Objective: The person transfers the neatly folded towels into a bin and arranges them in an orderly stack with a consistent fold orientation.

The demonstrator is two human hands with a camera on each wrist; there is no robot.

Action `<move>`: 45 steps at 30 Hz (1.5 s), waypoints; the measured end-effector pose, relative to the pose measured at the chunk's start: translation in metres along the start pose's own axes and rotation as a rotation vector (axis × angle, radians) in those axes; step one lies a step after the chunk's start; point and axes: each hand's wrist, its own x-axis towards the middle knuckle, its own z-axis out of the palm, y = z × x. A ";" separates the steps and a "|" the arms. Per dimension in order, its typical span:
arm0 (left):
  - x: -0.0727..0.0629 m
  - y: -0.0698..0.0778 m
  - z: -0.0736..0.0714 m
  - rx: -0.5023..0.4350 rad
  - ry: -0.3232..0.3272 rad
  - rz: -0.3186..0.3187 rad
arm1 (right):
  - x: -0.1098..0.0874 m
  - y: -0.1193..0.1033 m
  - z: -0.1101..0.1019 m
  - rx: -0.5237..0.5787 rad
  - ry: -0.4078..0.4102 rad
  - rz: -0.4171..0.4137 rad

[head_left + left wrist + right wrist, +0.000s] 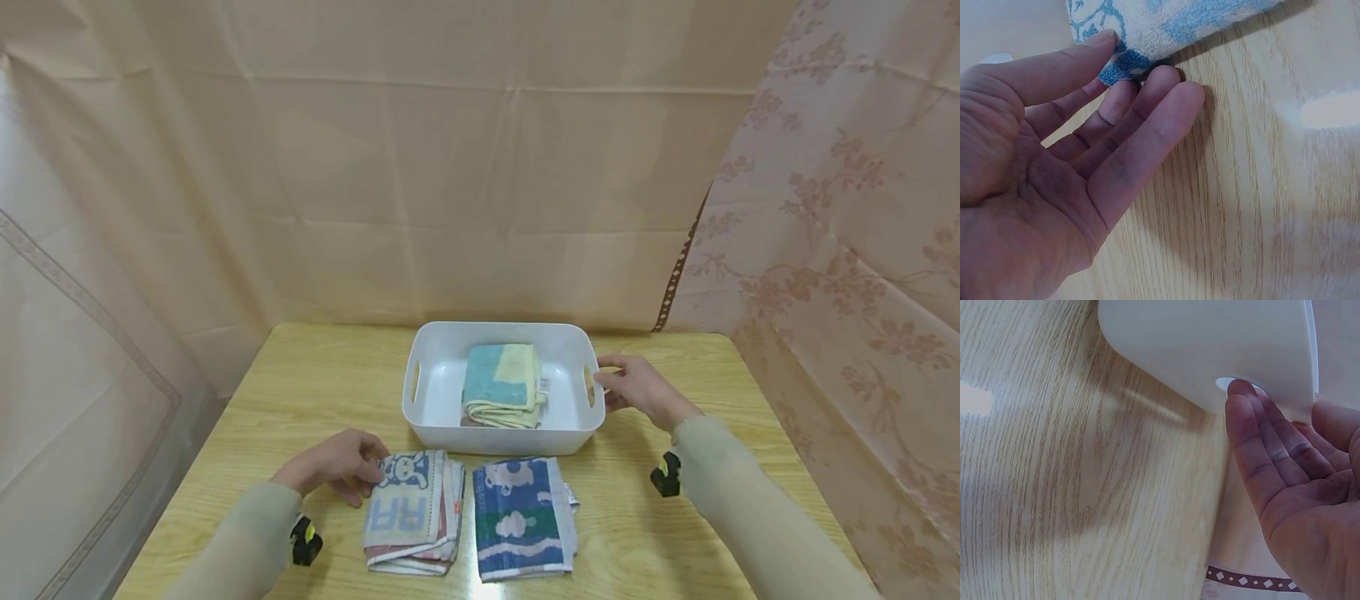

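Observation:
My left hand [347, 467] is at the left edge of a folded towel [401, 517] with a blue dog figure and letters. In the left wrist view, the thumb lies over the corner of that towel [1194, 22] with fingertips beneath, pinching it. A white plastic basket [495, 439] stands behind, holding a folded yellow and teal towel [498, 379]. At the basket's right side is my right hand [641, 387], its fairly straight fingertips at the handle hole and thumb near the rim. A folded blue and green towel [517, 517] with pale figures lies right of the dog towel.
The light wooden table [322, 383] carries everything. A beige curtain [465, 183] hangs close behind its far edge, and a floral curtain [847, 275] runs along the right. A pale curtain [90, 367] covers the left side.

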 end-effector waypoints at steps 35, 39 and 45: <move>-0.003 0.002 -0.002 -0.023 -0.048 0.074 | -0.001 0.002 0.000 0.003 0.002 -0.018; -0.002 0.004 -0.001 -0.020 -0.052 0.061 | -0.001 0.001 0.000 0.001 0.003 -0.012; -0.002 0.008 0.001 0.002 -0.062 0.074 | 0.000 0.000 0.000 -0.007 0.004 -0.003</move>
